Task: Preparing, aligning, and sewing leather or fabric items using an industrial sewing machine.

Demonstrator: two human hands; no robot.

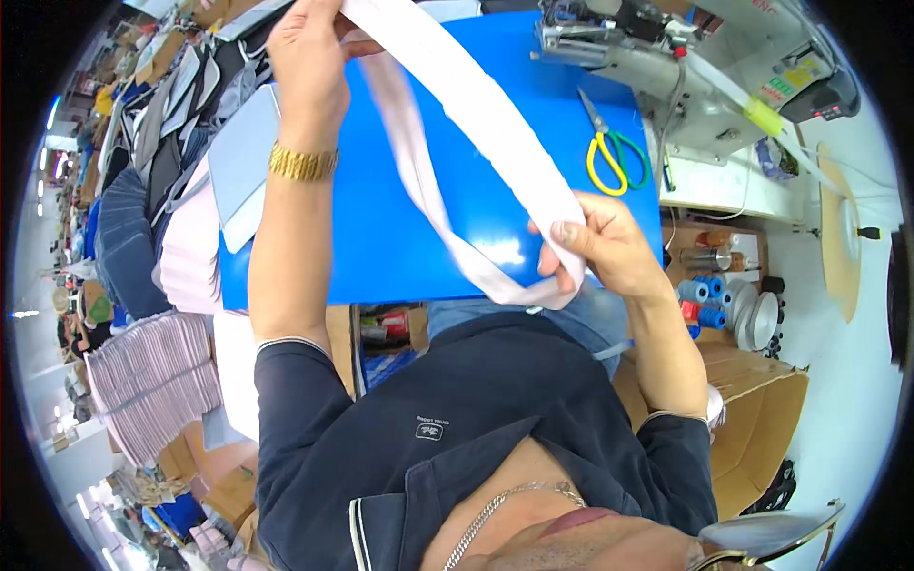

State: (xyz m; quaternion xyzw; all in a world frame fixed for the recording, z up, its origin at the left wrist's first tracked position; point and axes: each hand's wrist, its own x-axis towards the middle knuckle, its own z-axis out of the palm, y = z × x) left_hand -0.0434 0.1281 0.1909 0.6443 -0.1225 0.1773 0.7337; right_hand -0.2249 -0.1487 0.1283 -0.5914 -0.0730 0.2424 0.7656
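Pale pink fabric strip (487, 124), looped, upper centre to centre right of frame, over blue tabletop (371, 228). Left hand (314, 52), upper left: fingers clamped on strip's upper part. Right hand (614, 246), centre right: thumb and fingers clamped on its lower bend.

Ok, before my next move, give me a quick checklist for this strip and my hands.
1. Left hand grip on the pale fabric strip: ok.
2. Right hand grip on the strip: ok, thumb over it.
3. Yellow-and-green-handled scissors away from the strip: ok, lying on the blue tabletop.
4. Strip apart from the sewing machine: ok.
5. Strip free of twists: cannot tell, its top runs out of frame.
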